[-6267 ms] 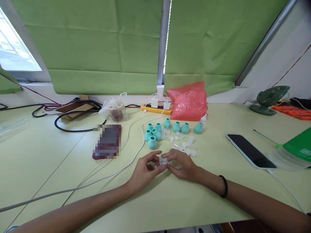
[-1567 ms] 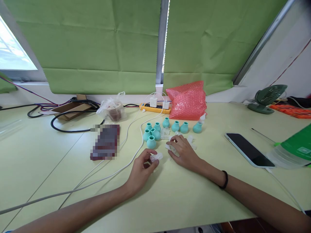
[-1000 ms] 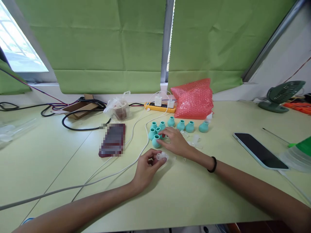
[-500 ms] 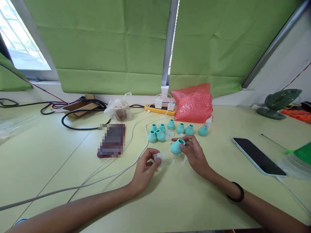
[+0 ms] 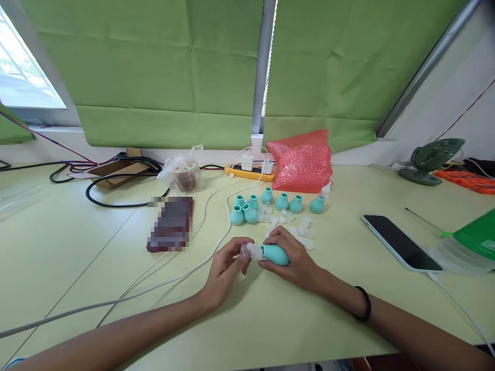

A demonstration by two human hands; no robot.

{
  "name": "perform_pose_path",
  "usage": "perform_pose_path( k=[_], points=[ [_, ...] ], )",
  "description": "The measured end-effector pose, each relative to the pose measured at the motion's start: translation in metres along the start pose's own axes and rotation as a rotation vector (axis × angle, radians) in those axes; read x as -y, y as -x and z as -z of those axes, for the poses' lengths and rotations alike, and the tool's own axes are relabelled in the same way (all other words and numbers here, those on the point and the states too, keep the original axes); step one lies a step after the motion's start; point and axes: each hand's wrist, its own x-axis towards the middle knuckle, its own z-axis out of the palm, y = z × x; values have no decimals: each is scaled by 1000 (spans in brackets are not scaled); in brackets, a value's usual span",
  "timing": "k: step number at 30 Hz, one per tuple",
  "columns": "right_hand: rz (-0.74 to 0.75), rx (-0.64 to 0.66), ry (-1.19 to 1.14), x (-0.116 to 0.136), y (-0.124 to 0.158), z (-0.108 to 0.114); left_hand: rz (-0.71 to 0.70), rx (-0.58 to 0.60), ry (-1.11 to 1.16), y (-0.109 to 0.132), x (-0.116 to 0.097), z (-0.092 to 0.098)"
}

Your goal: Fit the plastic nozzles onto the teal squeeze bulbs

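Note:
My right hand [image 5: 294, 260] is closed round a teal rubber bulb [image 5: 275, 254] lying sideways, its neck pointing left. My left hand [image 5: 228, 268] pinches a small clear plastic piece [image 5: 249, 251] that meets the bulb's neck. Both hands rest low over the pale green table [image 5: 77, 268]. Behind them stand several more teal bulbs [image 5: 247, 212], with one more bulb [image 5: 317, 204] to the right. Several loose clear plastic pieces [image 5: 303, 232] lie between the bulbs and my hands.
A white cable [image 5: 166, 268] runs across the table left of my hands. A pixelated dark object [image 5: 170, 224] lies further left, a phone [image 5: 400, 240] to the right. Red bubble wrap [image 5: 301, 159], a yellow power strip [image 5: 249, 172], a bagged tape roll [image 5: 181, 175] and a green fan [image 5: 429, 159] stand behind.
My right hand reached to the teal bulbs, picked one up and brought it back. The bulb now meets the clear piece that my left hand has kept holding.

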Motion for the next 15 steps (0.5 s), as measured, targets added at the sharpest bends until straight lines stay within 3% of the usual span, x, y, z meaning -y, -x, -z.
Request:
perform_pose_path(
  k=[4,15],
  points=[
    [56,26,40,-4,4,-4,13,0,5,-2,1,-2],
    [154,-82,173,-4,9,-11,148,-11,142,-8,2,-3]
  ],
)
